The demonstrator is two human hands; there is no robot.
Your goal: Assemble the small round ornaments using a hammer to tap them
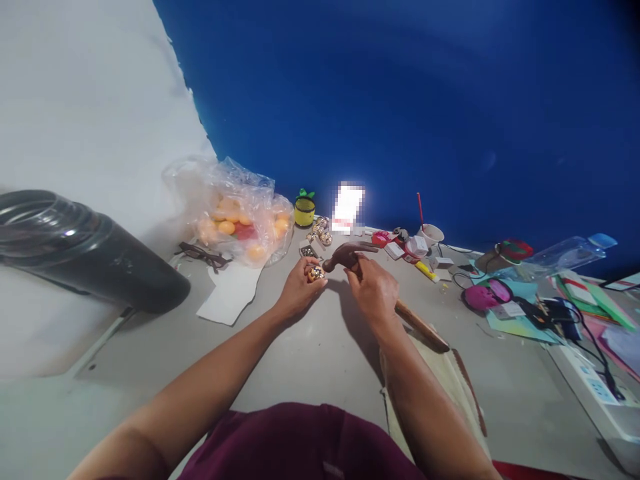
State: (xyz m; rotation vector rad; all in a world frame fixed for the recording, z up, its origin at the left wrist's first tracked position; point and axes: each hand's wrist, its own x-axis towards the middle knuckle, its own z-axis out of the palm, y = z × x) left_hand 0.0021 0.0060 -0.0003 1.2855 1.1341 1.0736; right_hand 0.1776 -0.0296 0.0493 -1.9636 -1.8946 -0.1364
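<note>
My left hand (299,289) is closed around a small round patterned ball (316,273), pinched in the fingertips just above the grey table (310,347). My right hand (373,288) grips a hammer (345,255) close under its dark head. The hammer's wooden handle (423,327) runs back past my wrist to the right. The hammer head sits right beside the ball, almost touching it. Several similar small patterned balls (321,230) lie on the table just beyond my hands.
A clear plastic bag of orange fruit (235,213) lies at the back left, with dark glasses (203,255) and white paper (231,293) before it. A black cylinder (75,250) juts in from the left. Cups, small boxes, coloured paper, cables and a power strip (590,380) crowd the right.
</note>
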